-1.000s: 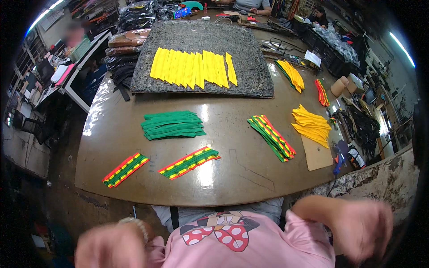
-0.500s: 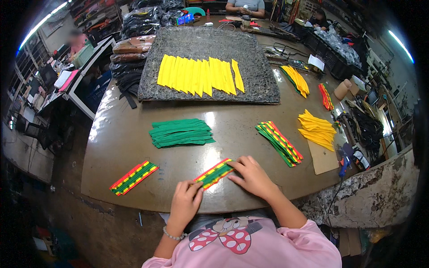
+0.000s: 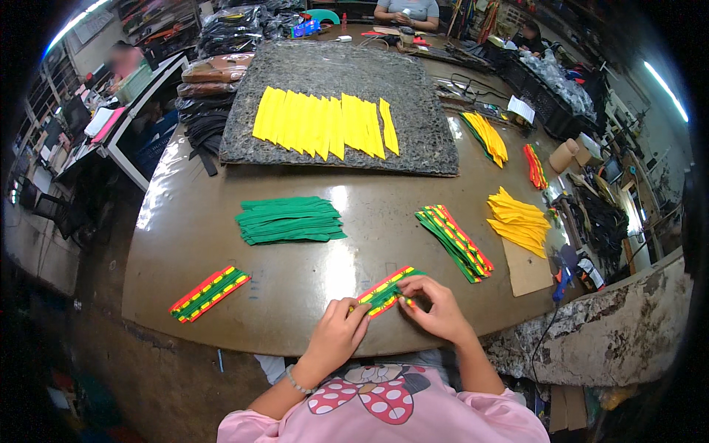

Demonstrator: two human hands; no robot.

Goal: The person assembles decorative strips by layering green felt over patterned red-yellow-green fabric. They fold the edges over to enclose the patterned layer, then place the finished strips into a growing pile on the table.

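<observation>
Right hand (image 3: 439, 313) narrowed, pinching striped strips (image 3: 384, 294) | strips between hands | left hand (image 3: 332, 334) grip unclear

2 lit tubes (image 3: 666, 91), glare-streaked tabletop (image 3: 340, 269), dark bent edges.

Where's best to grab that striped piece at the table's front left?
Pinch the striped piece across its long edges near its right end, probably with the left hand coming from the right: it lies flat and slanted, that end nearest the hand.

No readable words, labels, numbers, signs
</observation>
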